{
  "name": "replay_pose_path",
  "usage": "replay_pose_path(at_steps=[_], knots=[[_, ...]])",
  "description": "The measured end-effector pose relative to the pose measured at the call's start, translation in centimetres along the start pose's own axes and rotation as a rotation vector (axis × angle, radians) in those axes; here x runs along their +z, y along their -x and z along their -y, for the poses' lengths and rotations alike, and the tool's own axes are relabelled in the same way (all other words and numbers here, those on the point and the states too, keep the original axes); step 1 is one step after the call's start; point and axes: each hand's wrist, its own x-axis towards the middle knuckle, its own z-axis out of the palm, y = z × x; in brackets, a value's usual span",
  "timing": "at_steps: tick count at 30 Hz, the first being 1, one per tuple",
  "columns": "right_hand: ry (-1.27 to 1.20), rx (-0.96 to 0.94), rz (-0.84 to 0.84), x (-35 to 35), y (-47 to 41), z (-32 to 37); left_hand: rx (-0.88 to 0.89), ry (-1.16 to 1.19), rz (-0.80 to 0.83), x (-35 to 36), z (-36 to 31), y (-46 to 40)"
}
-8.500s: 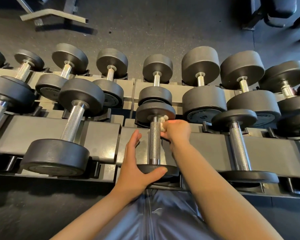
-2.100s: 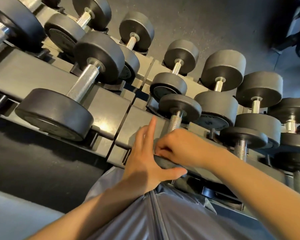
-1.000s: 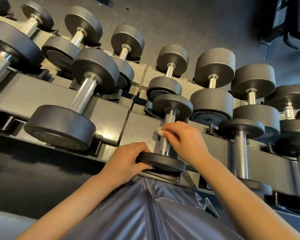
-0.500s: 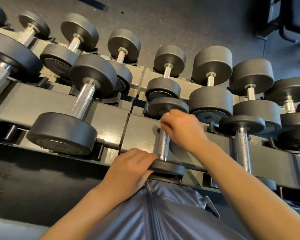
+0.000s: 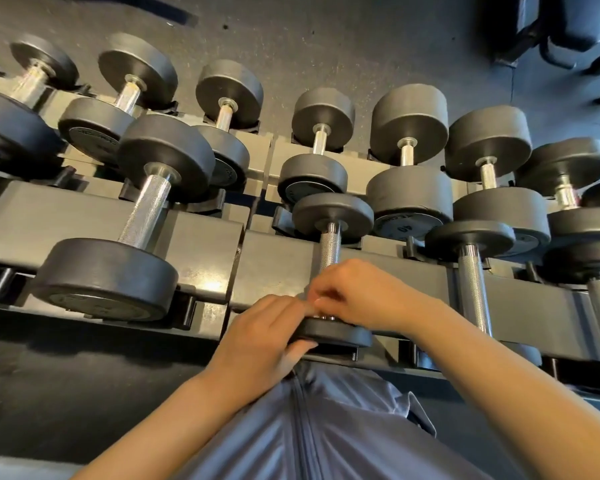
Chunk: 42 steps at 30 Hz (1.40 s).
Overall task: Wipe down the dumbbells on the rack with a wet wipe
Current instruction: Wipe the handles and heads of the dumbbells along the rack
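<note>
Dumbbell looks heavy, rigid; its knurled handle offers grip. Left hand clasps the near head; right hand curls around the handle base.

Around the small dumbbell, bare rack rail lies open to its left. Beyond that stands a bigger dumbbell; close on its right another dumbbell crowds the gap.

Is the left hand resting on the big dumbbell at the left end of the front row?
No, the left hand grips the near plate of the small dumbbell in the middle, apart from the big dumbbell.
</note>
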Motion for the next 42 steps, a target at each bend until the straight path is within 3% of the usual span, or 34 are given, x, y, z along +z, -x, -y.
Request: replay_pose_path(at_steps=[4,7,9,11,14,17,20,22,24,26,31,34,39,42], knots=[[0.295,0.061,-0.215,-1.0,-3.6,-0.3,-0.130,0.000,0.008,-0.5,0.5,0.5],[0.511,0.150,-0.305,-1.7,-5.4,-0.9,-0.123,0.002,0.026,-0.5,0.6,0.4],[0.524,0.180,-0.401,-1.5,-5.5,-1.2,-0.115,0.006,0.027,-0.4,0.3,0.1],[0.371,0.195,-0.454,-1.2,-4.5,-1.1,-0.125,0.020,0.022,-0.3,0.0,0.0],[0.053,0.165,-0.105,-1.0,-2.4,-0.2,-0.153,0.029,0.024,-0.4,-0.1,0.1],[-0.008,0.100,0.135,-0.4,-1.4,1.1,-0.188,0.002,0.039,-0.5,-0.1,0.3],[0.034,0.099,0.091,-0.5,-1.9,1.3,-0.205,-0.046,0.048,-0.7,-0.4,0.4],[0.102,0.082,-0.067,-0.6,-2.6,1.4,-0.225,-0.090,0.049,-1.3,-0.5,0.6],[-0.004,0.077,-0.218,-0.7,-3.4,1.8,-0.247,-0.125,0.020,-2.1,-0.6,1.2],[-0.206,0.052,-0.261,-0.8,-4.4,2.5,-0.255,-0.154,-0.056,-3.6,-0.7,1.9],[-0.601,0.010,-0.263,-0.9,-6.8,4.9,-0.336,-0.232,-0.388,-8.0,-1.1,2.5],[-0.739,0.032,-0.263,-0.1,-8.5,6.0,-0.448,-0.226,-0.507,-9.9,-0.6,2.9],[-0.809,-0.068,-0.154,-0.7,-11.5,9.7,-0.566,-0.352,-0.472,-12.5,2.5,2.8],[-0.841,-0.057,-0.052,-1.0,-13.6,11.3,-0.579,-0.257,-0.369,-14.2,4.8,2.7]])
